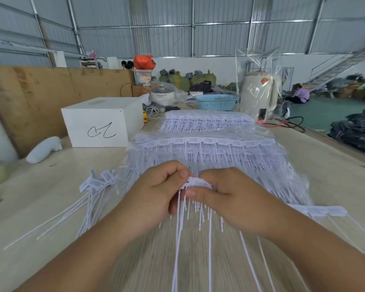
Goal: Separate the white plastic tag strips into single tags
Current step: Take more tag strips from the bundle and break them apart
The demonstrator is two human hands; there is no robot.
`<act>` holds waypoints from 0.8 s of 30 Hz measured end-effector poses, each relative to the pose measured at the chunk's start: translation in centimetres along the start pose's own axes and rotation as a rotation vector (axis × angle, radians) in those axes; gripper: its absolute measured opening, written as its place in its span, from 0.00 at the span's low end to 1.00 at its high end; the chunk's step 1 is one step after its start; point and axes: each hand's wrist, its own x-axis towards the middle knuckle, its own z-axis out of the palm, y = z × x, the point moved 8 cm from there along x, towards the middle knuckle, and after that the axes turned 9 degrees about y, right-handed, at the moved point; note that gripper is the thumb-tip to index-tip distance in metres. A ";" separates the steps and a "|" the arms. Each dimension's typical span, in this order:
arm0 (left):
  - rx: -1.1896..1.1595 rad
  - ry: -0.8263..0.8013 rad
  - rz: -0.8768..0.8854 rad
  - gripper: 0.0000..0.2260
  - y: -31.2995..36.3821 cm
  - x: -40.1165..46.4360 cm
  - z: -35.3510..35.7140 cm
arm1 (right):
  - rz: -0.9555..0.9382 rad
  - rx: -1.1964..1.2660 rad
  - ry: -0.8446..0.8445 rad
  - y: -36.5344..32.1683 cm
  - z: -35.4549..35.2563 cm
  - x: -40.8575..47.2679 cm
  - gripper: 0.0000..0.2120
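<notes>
Both hands meet over the near edge of the bagged stack of tag strips, which serves here as the landmark on the tabletop. The left hand and right hand each have their fingers clamped on the head end of one white plastic tag strip, held just in front of the stack, thumbs nearly touching. This looks like the pulling-apart step: one tag being snapped off the joined heads. The next move probably calls for a short twist or pull in opposite directions, keeping the grip close to the joint so only one tag breaks free. The strip is thin white plastic, small flat rectangular heads side by side along the top, with long slender tails hanging down toward the viewer, blurred. To the left of the stack lies a loose pile of single tags, tails fanned out. Beyond the stack sits a second bagged stack.
</notes>
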 end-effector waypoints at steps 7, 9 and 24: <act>-0.380 0.204 -0.077 0.13 0.9 0.0 -0.7 | -0.005 -0.135 0.333 -2.3 -1.1 0.1 0.20; -0.470 0.294 -0.158 0.13 0.3 0.0 -1.7 | -0.013 -0.150 0.492 -2.2 -3.0 0.2 0.22; -0.203 -0.138 -0.083 0.07 0.8 -1.1 1.8 | -0.073 -0.148 -0.023 -0.9 1.9 -0.3 0.31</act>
